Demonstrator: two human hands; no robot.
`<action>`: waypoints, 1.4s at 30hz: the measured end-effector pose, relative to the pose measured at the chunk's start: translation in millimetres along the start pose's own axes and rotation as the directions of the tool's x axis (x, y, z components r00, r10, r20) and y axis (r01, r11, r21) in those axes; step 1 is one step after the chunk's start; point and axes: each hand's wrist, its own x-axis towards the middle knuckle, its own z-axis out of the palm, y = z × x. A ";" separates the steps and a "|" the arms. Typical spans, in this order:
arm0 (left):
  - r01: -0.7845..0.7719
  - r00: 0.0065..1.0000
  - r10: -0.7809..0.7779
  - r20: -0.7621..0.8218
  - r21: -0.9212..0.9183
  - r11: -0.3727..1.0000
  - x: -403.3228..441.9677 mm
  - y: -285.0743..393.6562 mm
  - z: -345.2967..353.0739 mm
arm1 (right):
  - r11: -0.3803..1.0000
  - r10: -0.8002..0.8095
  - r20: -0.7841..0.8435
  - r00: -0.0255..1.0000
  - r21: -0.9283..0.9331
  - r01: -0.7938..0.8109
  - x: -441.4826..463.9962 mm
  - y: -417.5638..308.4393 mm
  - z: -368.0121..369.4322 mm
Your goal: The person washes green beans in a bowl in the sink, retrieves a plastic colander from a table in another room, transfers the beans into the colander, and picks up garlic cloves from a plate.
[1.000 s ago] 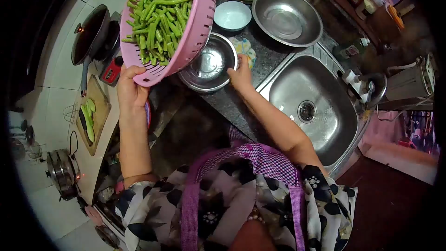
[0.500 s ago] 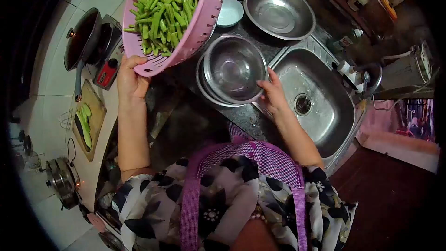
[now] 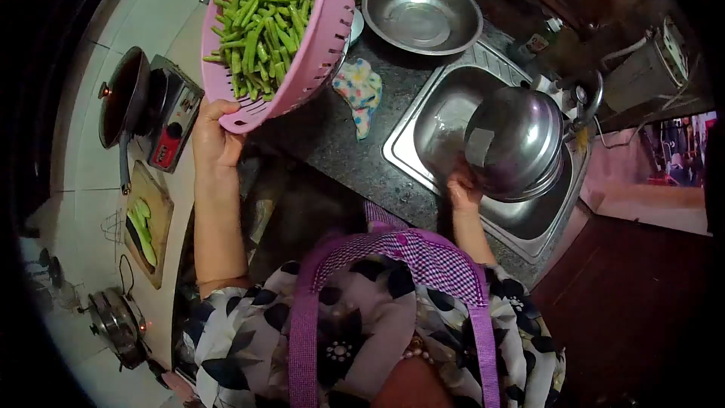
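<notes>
My left hand (image 3: 217, 136) is closed on the near rim of a pink colander (image 3: 326, 38), thumb on top. The colander is raised and tilted, with cut green beans (image 3: 264, 30) inside. Over the sink (image 3: 442, 128), my right hand (image 3: 463, 187) grips a stack of metal bowls (image 3: 521, 132) at its left edge. The bowls are tipped over, so the outside of one faces up; how many are stacked is unclear. Part of my right hand's fingers is hidden behind them.
A wide metal basin (image 3: 419, 15) stands behind the sink. Beside it on the counter lies a spotted cloth (image 3: 359, 94). To the left are a wok (image 3: 121, 98), a portable stove (image 3: 168, 125) and a cutting board (image 3: 155, 189) with cut green vegetable pieces (image 3: 141, 227). A faucet (image 3: 589, 102) rises at the sink's right.
My right hand has carried the metal bowls from the counter rightward over the sink and turned them over. The spotted cloth is now uncovered. My left hand still holds the colander up.
</notes>
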 end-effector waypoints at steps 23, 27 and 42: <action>-0.047 0.984 0.033 0.174 0.079 0.996 2.7 -27.3 85.7 | -0.175 -0.017 -0.212 0.977 -0.962 -0.212 73.1 131.4 -30.0; -0.061 0.994 0.046 0.102 0.148 0.987 -3.5 -53.7 94.6 | -0.130 -0.131 -0.188 0.973 -0.970 -0.205 67.3 96.4 51.1; 0.138 0.958 -0.178 0.224 0.185 0.973 -17.1 -160.5 120.7 | -0.117 -0.296 0.219 0.930 -0.974 0.192 -14.6 67.1 158.0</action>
